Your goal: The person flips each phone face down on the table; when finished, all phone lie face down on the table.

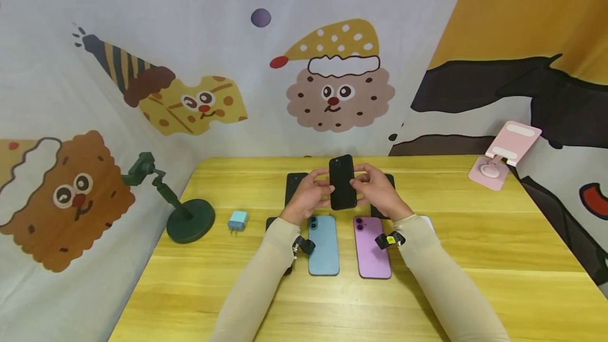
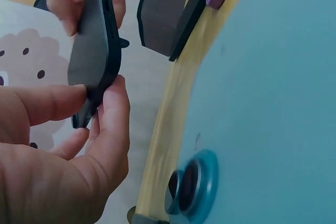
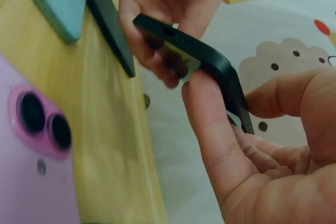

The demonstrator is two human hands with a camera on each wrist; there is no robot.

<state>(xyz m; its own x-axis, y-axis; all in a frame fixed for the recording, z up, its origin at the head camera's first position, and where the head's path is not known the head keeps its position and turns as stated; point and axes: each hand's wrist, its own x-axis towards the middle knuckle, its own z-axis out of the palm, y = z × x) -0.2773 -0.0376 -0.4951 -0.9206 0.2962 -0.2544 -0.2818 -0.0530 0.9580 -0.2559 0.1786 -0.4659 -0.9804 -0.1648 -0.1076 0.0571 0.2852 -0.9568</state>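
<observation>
Above the back part of the table, a black phone (image 1: 343, 186) is held upright between both hands, its camera side toward the head view. My left hand (image 1: 310, 193) grips its left edge with thumb and fingers, while my right hand (image 1: 378, 190) pinches the right edge. In the right wrist view, the glossy side of the phone (image 3: 215, 61) faces the other way and reflects fingers. Below the hands lie a blue phone (image 1: 324, 252) and a purple phone (image 1: 372, 255), cameras up. Darker phones lie behind, one (image 1: 295, 182) partly covered by the left hand, another (image 1: 382, 211) by the right.
A green stand (image 1: 190, 220) and a small blue charger plug (image 1: 237, 220) are on the left. At the back right stands a pink folding stand (image 1: 515, 144). Forearms partly hide another dark phone (image 1: 271, 222) and a white thing (image 1: 429, 221). A printed cloth (image 1: 228, 41) hangs behind.
</observation>
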